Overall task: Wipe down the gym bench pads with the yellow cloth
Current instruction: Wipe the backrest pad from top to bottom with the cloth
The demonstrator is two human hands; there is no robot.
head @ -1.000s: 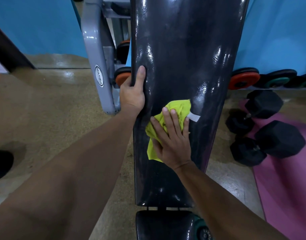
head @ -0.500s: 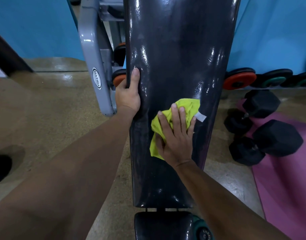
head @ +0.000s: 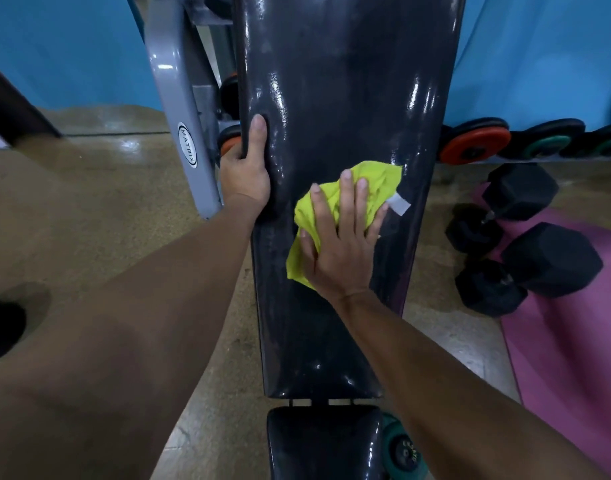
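Two hands are at work on the long black back pad (head: 335, 98), which fills the middle of the view from 12 o'clock down past the centre. Starting at 9 o'clock, the speckled brown floor (head: 89, 202) spreads under your left forearm, with a dark shape at the left edge that is too cut off to identify. At about 11 o'clock stands a grey frame post (head: 179, 109) with an oval label reading MATRIX. Just right of it your left hand (head: 245, 168) grips the left edge of the back pad: the thumb lies up along the glossy top face and the fingers curl round behind the edge, out of sight.

Near the centre, your right hand (head: 338, 251) presses the yellow cloth (head: 373, 185) flat against the pad, fingers straight and spread over it, not curled round it. The cloth is bunched, sticking out past your fingertips toward 1 o'clock and below your thumb toward 7 o'clock; its white tag (head: 398, 204) shows at the right side.

At 6 o'clock the smaller seat pad (head: 321, 445) sits just below the back pad, a narrow gap between them. At 3 o'clock black hex dumbbells (head: 550, 258) rest partly on a pink mat (head: 581, 341), and at 2 o'clock weight plates (head: 477, 142) line the blue wall (head: 539, 57).
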